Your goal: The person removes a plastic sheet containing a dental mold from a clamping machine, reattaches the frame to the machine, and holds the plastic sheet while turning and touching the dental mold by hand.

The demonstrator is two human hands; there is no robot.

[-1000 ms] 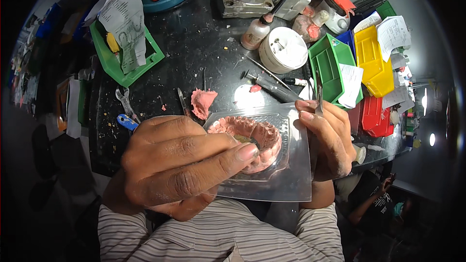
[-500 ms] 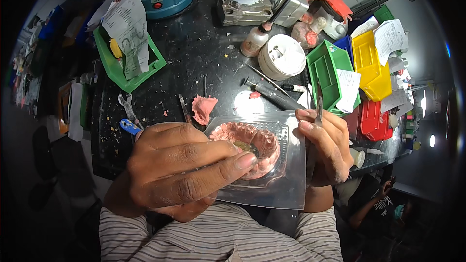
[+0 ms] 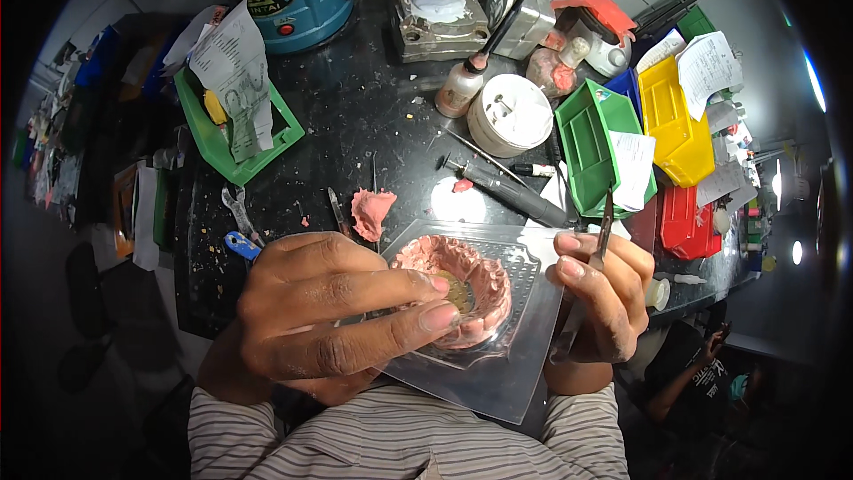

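A pink horseshoe-shaped denture model (image 3: 458, 280) with moulded teeth is gripped by the closed left hand (image 3: 333, 316) above a clear plastic sheet (image 3: 498, 364); a thin metal tool (image 3: 591, 271) is pinched in the right hand (image 3: 600, 293).

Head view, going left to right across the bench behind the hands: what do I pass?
green tray with papers → pink wax lump → round white container → green bin → yellow bin
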